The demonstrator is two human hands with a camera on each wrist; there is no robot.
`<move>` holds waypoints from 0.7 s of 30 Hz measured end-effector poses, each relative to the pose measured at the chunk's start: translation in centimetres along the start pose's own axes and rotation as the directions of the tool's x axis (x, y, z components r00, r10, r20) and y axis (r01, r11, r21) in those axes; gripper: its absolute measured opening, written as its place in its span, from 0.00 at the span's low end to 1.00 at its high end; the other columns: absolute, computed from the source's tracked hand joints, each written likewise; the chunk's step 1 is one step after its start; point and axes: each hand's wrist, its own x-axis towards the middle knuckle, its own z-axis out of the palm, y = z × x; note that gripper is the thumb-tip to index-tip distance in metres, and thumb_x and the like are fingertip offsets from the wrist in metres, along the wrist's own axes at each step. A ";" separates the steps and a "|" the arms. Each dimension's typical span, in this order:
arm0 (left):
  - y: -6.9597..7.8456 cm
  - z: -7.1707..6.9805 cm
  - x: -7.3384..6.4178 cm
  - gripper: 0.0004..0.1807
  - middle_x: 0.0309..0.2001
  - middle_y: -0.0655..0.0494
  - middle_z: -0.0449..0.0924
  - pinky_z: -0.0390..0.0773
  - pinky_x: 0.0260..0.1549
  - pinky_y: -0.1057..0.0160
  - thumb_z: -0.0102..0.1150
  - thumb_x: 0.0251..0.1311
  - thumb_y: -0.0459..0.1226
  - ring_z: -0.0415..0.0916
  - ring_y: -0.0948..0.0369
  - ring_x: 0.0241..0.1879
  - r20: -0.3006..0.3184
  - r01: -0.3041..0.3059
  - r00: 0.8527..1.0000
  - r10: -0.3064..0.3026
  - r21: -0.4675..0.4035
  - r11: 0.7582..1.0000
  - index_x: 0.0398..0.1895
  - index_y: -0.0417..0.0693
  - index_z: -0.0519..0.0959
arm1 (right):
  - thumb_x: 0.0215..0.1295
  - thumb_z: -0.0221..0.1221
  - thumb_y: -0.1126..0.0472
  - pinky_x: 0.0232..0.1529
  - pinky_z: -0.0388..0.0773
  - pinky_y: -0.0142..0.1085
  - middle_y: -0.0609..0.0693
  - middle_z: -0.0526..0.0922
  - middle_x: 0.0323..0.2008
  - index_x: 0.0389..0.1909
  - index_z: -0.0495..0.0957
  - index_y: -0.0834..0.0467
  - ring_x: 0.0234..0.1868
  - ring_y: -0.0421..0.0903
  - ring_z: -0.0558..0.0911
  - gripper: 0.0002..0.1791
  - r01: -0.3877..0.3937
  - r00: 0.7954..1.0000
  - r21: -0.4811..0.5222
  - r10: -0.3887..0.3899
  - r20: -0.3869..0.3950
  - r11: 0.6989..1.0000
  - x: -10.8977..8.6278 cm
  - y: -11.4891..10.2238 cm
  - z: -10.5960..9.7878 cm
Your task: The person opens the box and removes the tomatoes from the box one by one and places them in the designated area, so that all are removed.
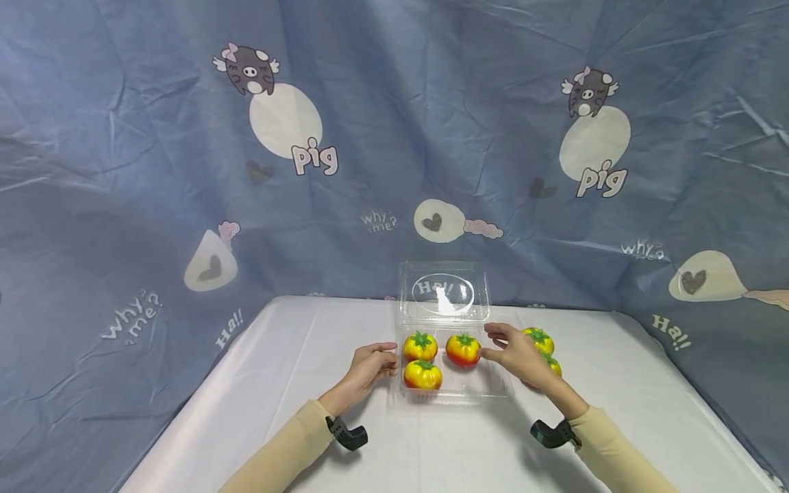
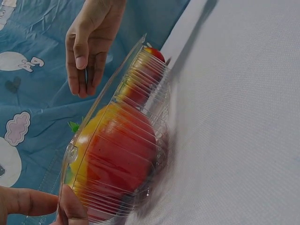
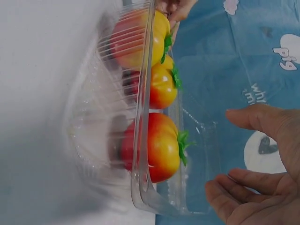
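A clear plastic clamshell box (image 1: 468,392) lies on the table with its lid (image 1: 445,291) raised at the back. Two red-and-yellow, tomato-like fruits with green leafy tops, a front one (image 1: 423,376) and a rear one (image 1: 420,347), sit in its left half. A third such fruit (image 1: 463,350) is in the back right part. My left hand (image 1: 370,370) pinches the box's left rim between thumb and finger, as the left wrist view shows. Above the box's right side, my right hand (image 1: 516,350) has its fingers apart and holds nothing; the third fruit is just left of its thumb.
Two more such fruits, one farther back (image 1: 540,340) and one nearer (image 1: 552,365), lie right of the box, partly hidden by my right hand. A white cloth (image 1: 308,356) covers the table. Behind it hangs a blue printed curtain (image 1: 370,103).
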 end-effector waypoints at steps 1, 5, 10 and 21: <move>0.0 0.0 0.0 0.24 0.29 0.50 0.78 0.80 0.29 0.68 0.55 0.57 0.29 0.75 0.62 0.27 -0.002 0.002 1.000 -0.002 0.003 1.000 0.58 0.29 0.71 | 0.54 0.68 0.63 0.60 0.73 0.48 0.68 0.74 0.58 0.60 0.68 0.72 0.59 0.63 0.75 0.34 -0.004 1.000 0.005 0.004 0.002 1.000 0.0 0.0 0.1; -0.1 0.0 0.1 0.24 0.30 0.50 0.78 0.80 0.30 0.68 0.55 0.57 0.29 0.75 0.62 0.27 0.000 0.005 1.000 -0.005 0.002 1.000 0.58 0.29 0.71 | 0.54 0.68 0.64 0.61 0.73 0.48 0.69 0.74 0.58 0.60 0.68 0.73 0.59 0.63 0.75 0.34 -0.023 1.000 0.021 0.023 0.016 1.000 0.2 0.0 0.4; 0.2 -0.1 0.0 0.24 0.30 0.48 0.78 0.81 0.32 0.66 0.55 0.56 0.28 0.76 0.61 0.28 0.019 0.007 1.000 -0.006 -0.010 1.000 0.58 0.26 0.70 | 0.54 0.68 0.64 0.60 0.74 0.49 0.71 0.74 0.57 0.59 0.69 0.74 0.58 0.64 0.76 0.33 -0.030 0.999 -0.005 0.030 0.026 1.000 0.4 0.0 0.9; 2.6 0.5 -2.5 0.24 0.32 0.44 0.79 0.82 0.37 0.62 0.54 0.56 0.27 0.76 0.60 0.29 0.023 -0.007 1.000 0.007 0.000 1.000 0.57 0.24 0.69 | 0.53 0.69 0.60 0.59 0.75 0.49 0.69 0.75 0.57 0.59 0.70 0.72 0.57 0.63 0.77 0.35 -0.044 0.999 -0.055 0.045 0.018 0.998 0.6 -0.3 1.4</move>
